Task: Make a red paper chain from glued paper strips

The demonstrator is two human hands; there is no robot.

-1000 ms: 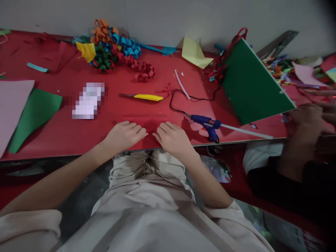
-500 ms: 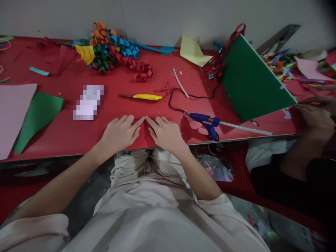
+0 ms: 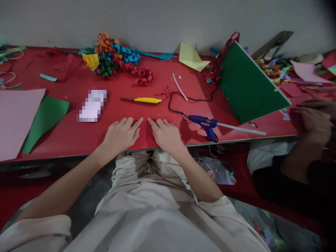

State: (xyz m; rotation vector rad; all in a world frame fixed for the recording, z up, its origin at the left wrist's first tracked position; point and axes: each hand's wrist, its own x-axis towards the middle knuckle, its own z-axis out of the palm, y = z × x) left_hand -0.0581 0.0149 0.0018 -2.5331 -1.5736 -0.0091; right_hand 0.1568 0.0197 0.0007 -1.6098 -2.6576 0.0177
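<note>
My left hand (image 3: 121, 133) rests palm down near the front edge of the red table (image 3: 110, 87). Its index finger is stretched out, its thumb is apart and its other fingers are bent. My right hand (image 3: 166, 134) mirrors it a short way to the right, index finger pointing toward the left one. Neither hand visibly grips anything; whether red paper lies beneath the fingers, I cannot tell. Beyond the hands lies a utility knife (image 3: 148, 100) with a yellow handle. A blue glue gun (image 3: 202, 121) with a clear glue stick (image 3: 241, 129) lies beside my right hand.
Paper chains (image 3: 112, 59) lie at the back. A green board (image 3: 252, 85) leans at right, near another person's hand (image 3: 315, 120). Pink paper (image 3: 18, 119) and green paper (image 3: 48, 120) are at left, near a blurred-out pale object (image 3: 94, 105). A black cord (image 3: 194, 99) trails from the glue gun.
My index fingertips were almost touching and now have a small gap between them. The whole view has shifted slightly; the tools and papers keep their places.
</note>
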